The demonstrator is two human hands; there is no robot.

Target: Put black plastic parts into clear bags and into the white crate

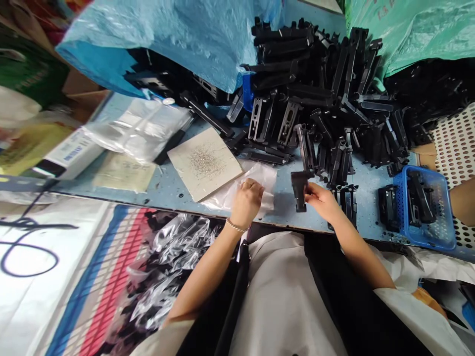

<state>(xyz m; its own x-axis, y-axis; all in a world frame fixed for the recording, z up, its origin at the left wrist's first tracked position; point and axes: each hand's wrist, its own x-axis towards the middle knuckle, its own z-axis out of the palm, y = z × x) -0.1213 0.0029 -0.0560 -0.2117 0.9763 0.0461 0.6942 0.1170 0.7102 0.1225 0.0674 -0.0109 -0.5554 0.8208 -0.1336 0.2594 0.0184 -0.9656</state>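
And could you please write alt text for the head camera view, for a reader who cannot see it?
A person's right hand holds a black part at a blue worktable, while the left hand is curled by clear plastic. Beyond them lies a heap of black parts, with a blue basket to the right.

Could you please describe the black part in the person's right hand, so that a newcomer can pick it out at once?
On the blue table, find the big heap of black parts. Below it in the view, the right hand holds the black part at its fingertips. Similar pieces lie around, but only this one is seen held in a hand.
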